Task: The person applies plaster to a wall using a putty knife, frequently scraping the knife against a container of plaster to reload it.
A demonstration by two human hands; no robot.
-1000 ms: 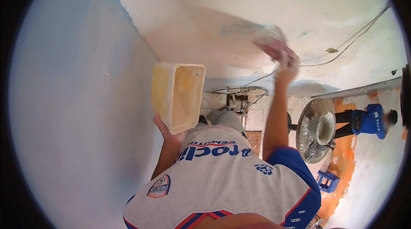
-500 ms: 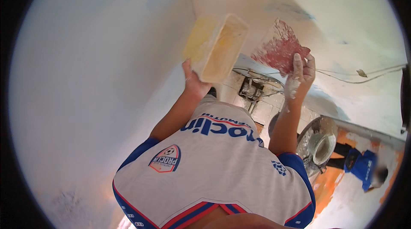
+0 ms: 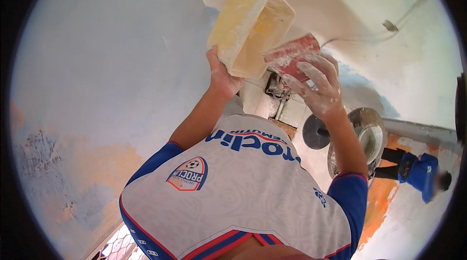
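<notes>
My left hand [image 3: 224,76] grips the lower end of a yellowish rectangular plastic tub [image 3: 232,29], thumb along its outer side. The tub is tilted, with its mouth facing right. Pale filler coats its rim, and smears cling to the inner walls. Beside the mouth, my right hand [image 3: 320,84] holds a red flat putty spreader [image 3: 295,52] streaked with white. The spreader's left corner comes close to the tub's rim; whether they touch, I cannot tell. White filler covers the fingers of my right hand.
Patchy painted walls rise on the left [image 3: 107,65] and upper right. A loose cable [image 3: 374,40] runs along the right wall. Below are a dusty mixing tool [image 3: 276,87], a dark round disc [image 3: 315,131] and a round basin [image 3: 372,138]. A person in blue [image 3: 417,170] stands far right.
My right hand has turned the spreader and brought it left, close to the tub. The tub sits slightly higher in view, and my view has shifted along the walls.
</notes>
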